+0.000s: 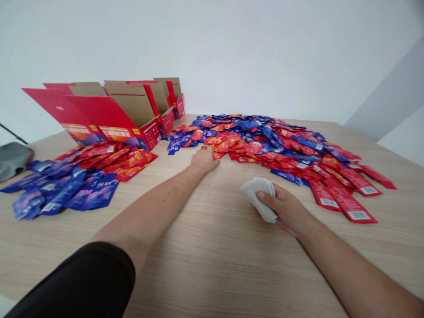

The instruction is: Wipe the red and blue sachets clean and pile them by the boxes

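My left hand (204,160) is stretched forward, low over the table at the near edge of a wide pile of red and blue sachets (255,148). Its fingertips touch or nearly touch a few red sachets there, and its thumb is held out to the right. The fingertips are partly hidden. My right hand (281,203) grips a folded whitish cloth (261,196), thumb on top, above the wood-grain tabletop (212,247) and short of the pile.
Several open red cardboard boxes (109,115) stand at the back left, flaps raised. In front of them lie overlapping red sachets (127,161) and blue sachets (66,187). A grey object (15,160) is at the far left edge. A white wall (251,57) rises behind the table.
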The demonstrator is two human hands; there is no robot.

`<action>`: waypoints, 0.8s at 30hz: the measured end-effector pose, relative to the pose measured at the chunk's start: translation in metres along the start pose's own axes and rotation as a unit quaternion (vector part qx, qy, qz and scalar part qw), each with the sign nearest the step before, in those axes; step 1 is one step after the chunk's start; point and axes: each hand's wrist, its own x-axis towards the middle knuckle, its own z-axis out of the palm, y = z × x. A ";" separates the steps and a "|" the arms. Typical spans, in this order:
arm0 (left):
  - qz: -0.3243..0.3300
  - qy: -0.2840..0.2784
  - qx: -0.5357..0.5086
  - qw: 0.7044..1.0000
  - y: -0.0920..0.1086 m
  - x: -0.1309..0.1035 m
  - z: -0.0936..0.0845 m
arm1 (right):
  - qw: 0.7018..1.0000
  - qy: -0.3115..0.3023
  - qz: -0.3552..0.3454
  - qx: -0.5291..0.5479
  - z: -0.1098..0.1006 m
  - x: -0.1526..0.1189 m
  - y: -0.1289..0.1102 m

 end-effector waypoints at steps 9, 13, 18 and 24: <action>0.069 -0.018 0.047 0.996 -0.010 -0.036 -0.008 | 1.000 -0.011 -0.012 -0.004 0.007 -0.002 -0.006; 0.121 -0.040 0.049 0.991 -0.019 -0.087 -0.020 | 0.999 -0.003 -0.023 0.022 0.006 -0.001 -0.006; 0.224 -0.097 0.011 0.970 -0.009 -0.150 -0.037 | 0.998 0.013 -0.047 0.047 0.008 0.000 -0.005; 0.359 -0.171 -0.079 0.914 0.002 -0.173 -0.042 | 0.995 0.041 -0.077 0.041 0.015 -0.001 -0.006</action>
